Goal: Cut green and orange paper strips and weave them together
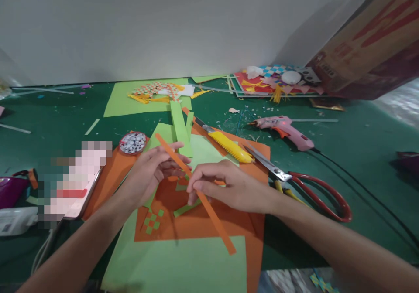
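Note:
A long orange paper strip (216,221) runs diagonally between my hands, above orange and light green sheets. My right hand (225,184) pinches it near its middle between thumb and fingers. Behind its upper part is my left hand (160,166), fingers apart and slightly curled; whether it touches the strip is unclear. Green strips (178,125) lie just beyond my left fingers. Below the hands, a short green strip (186,208) rests on the orange sheet (163,227), and a small green-and-orange checkered weave (152,221) is at its left.
A yellow cutter (231,147), red-handled scissors (319,195) and a pink glue gun (288,131) with a black cord lie to the right. At left are a round container of googly eyes (132,143) and a phone (77,184). Woven paper pieces (157,91) lie at the back.

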A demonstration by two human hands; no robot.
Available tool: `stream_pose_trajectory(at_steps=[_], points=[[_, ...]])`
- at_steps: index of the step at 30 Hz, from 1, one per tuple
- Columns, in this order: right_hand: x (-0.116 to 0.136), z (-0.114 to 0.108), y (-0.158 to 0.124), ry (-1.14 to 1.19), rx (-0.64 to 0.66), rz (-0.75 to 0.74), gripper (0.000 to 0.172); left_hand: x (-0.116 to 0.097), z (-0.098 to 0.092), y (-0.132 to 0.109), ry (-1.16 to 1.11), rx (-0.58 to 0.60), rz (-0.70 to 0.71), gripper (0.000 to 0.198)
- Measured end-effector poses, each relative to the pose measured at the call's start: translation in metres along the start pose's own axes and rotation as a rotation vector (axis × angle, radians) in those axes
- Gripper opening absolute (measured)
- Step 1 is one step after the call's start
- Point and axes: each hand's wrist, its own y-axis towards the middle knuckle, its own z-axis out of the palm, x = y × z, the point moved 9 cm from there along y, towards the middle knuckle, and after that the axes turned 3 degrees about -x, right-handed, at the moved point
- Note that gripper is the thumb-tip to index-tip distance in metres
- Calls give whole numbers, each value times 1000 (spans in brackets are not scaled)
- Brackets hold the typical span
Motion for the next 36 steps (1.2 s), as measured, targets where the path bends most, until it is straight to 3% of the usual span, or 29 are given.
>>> stream_pose_trajectory(at_steps=[11, 14, 17, 26, 29, 36], points=[[-13, -2, 0, 186, -50, 92, 5, -6, 5, 0, 80, 90, 72, 22], [-18, -2, 1, 249, -74, 128, 9, -7, 7, -2, 122, 108, 88, 23], [-22, -3, 2, 265, -101, 144, 11, -6, 4, -2, 180, 65, 96, 15], [-25, -10, 1, 176, -161, 195, 13, -11, -3, 0, 214, -14, 168, 22], [-24, -11, 1, 161, -170, 192, 20, -14, -5, 0, 162, -39, 187, 19], [-28, -16, 0, 103, -209, 246, 18, -22, -19, 1, -107, -159, 221, 15]])
